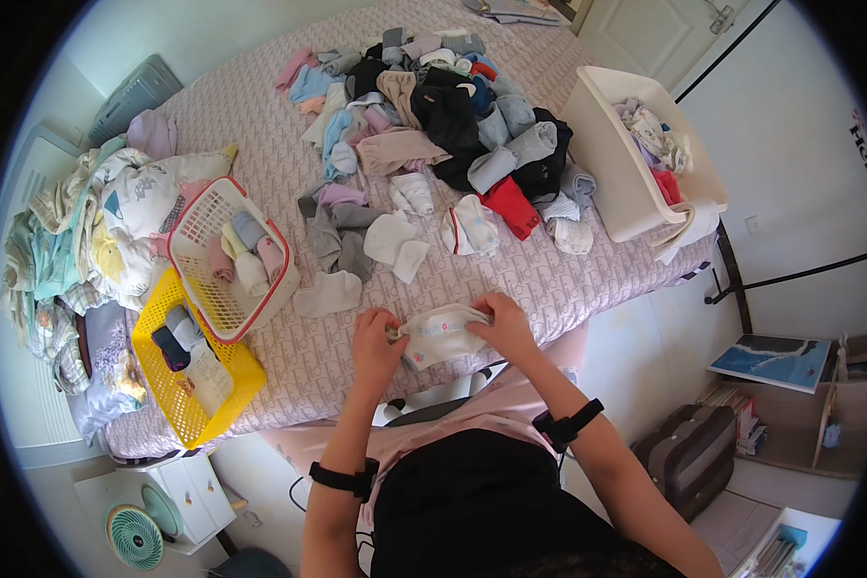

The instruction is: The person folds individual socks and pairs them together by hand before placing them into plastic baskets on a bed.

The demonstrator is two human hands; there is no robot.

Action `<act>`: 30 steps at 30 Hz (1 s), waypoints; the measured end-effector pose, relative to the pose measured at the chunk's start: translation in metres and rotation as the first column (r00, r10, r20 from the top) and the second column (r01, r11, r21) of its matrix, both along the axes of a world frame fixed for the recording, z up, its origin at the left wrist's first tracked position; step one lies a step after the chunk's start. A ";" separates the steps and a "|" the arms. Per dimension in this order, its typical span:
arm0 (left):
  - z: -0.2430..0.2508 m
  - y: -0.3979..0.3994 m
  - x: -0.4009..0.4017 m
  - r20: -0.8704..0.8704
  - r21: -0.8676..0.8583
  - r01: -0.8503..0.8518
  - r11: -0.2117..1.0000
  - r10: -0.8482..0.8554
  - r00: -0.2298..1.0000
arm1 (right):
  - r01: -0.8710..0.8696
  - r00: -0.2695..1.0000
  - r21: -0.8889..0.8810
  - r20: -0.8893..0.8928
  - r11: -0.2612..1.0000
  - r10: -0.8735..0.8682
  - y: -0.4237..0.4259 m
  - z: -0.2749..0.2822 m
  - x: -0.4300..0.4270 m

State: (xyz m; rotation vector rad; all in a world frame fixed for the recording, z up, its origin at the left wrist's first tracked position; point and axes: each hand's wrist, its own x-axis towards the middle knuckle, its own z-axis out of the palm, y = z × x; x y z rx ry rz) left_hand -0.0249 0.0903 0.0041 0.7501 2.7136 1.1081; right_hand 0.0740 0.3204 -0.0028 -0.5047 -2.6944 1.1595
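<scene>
Between my two hands a small white printed garment [444,334] is stretched out low over the near edge of the bed. My left hand [377,343] pinches its left end, and my right hand [504,329] grips the right end. A white sock [329,294] lies on the bedspread just beyond my left hand. Farther off are another white sock [394,242], a grey garment [339,231] and a folded white garment with red trim [471,227]. Beyond them spreads a large heap of socks and folded clothes [448,108].
At left, a white basket with a red rim [289,285] holds rolled clothes; a yellow basket [242,386] sits beside it. Bedding [126,195] is piled behind. A cream bin [600,173] with clothes leans at right. A small fan [136,536] stands low at left.
</scene>
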 end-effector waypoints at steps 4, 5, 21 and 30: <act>0.014 -0.008 0.013 0.406 -0.009 -0.038 0.999 0.038 0.913 | 0.015 0.995 -0.642 0.088 0.767 0.053 0.023 -0.006 0.001; 0.014 -0.008 0.019 0.409 -0.008 -0.041 0.999 0.041 0.912 | 0.015 0.994 -0.641 0.091 0.767 0.056 0.026 -0.008 0.001; 0.015 0.008 0.022 0.249 -0.005 -0.092 0.996 0.090 0.964 | -0.140 0.990 -0.240 0.000 0.961 0.144 -0.016 0.024 -0.013; -0.002 0.026 -0.001 0.114 -0.046 -0.060 0.997 0.064 0.991 | -0.539 0.835 0.075 -0.079 0.839 0.544 -0.034 0.010 0.013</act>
